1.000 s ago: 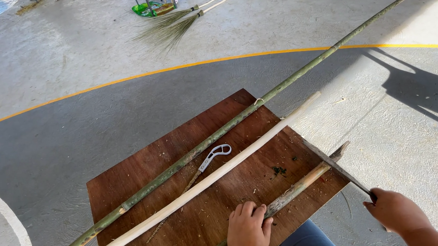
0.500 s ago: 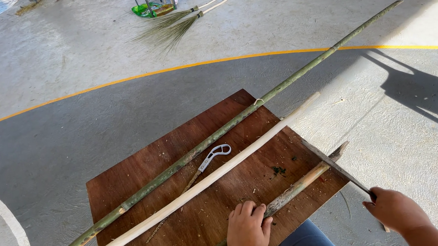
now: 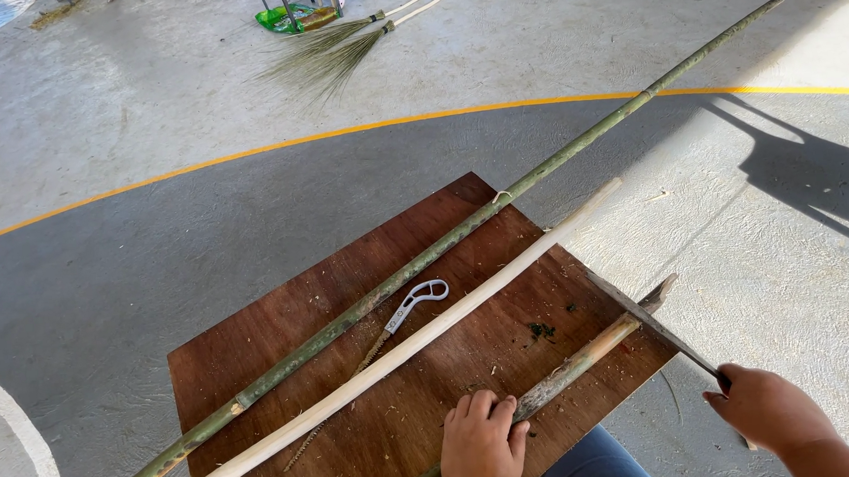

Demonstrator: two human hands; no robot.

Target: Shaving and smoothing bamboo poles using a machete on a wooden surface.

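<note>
Head view shows the person's left hand (image 3: 481, 446) pressing down near the front edge of a brown wooden board (image 3: 284, 333) that lies on the grey floor (image 3: 107, 274), its fingers curled together over a short rough stick (image 3: 567, 374). That stick runs from under the hand toward the board's right corner, where its cut tip juts past the edge. The right hand (image 3: 768, 409), off the board to the right, is closed in a fist round the handle of a long dark blade (image 3: 647, 319); the blade's edge lies against the stick's far end at that corner. Two longer poles cross the board diagonally, side by side: a pale peeled pole (image 3: 401, 351) nearer the hands and a green bamboo pole (image 3: 426, 263) beyond it, both overhanging the board at each end. Between them, near the board's middle, lies a small saw with a white handle (image 3: 404, 317). Green shavings (image 3: 543, 331) dot the wood by the stick. Two grass brooms (image 3: 337, 49) lie on the pale concrete far off
</note>
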